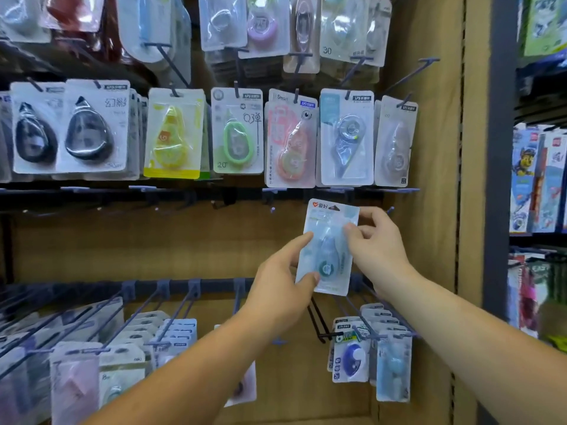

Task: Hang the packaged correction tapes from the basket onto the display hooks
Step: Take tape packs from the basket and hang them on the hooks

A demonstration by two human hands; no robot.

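Both hands hold one correction tape pack (329,240) in the middle right of the frame, in front of the wooden back panel (153,240). The pack stands almost upright, and its top edge is just below the dark rail (184,191) with the short hooks (272,209). I cannot tell if the pack is on a hook.

The grip of the left hand (282,280) pinches the lower left part of the pack, with the thumb on the front near the bottom. The grip of the right hand (380,250) pinches the upper right part (thumb on the front, other fingers behind the card).

Above the rail hangs a row of packs, among them a yellow pack (173,133) and a green pack (237,130). In the lower part of the frame, longer hooks (171,305) carry more packs, and a blue pack (351,357) hangs at the lower right.
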